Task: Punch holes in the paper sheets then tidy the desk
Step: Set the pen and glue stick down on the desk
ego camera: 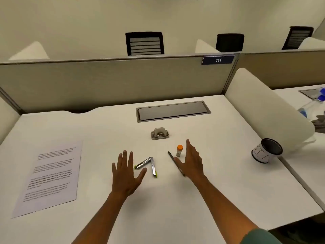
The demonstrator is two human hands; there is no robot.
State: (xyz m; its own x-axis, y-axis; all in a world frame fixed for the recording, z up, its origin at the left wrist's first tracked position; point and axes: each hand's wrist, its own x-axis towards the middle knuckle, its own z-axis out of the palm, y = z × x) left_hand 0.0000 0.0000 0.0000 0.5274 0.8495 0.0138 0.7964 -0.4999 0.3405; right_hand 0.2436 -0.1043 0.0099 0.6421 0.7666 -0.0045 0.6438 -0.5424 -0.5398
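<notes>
A printed paper sheet (51, 176) lies flat on the left of the white desk (219, 182). A small beige hole punch (159, 133) stands at the desk's middle, beyond both hands. My left hand (125, 173) hovers palm down with fingers spread, holding nothing, just left of two silver highlighters with green tips (148, 164) that form a V. My right hand (190, 162) is held on edge with straight fingers, empty, beside an orange-capped glue stick (179, 150) and partly over a dark pen (173, 160).
A black-rimmed pen cup (267, 150) stands at the desk's right edge. A grey cable hatch (173, 110) is set into the desk at the back. Partition walls close the back and right sides. The neighbouring desk at right holds blue-capped bottles (316, 104).
</notes>
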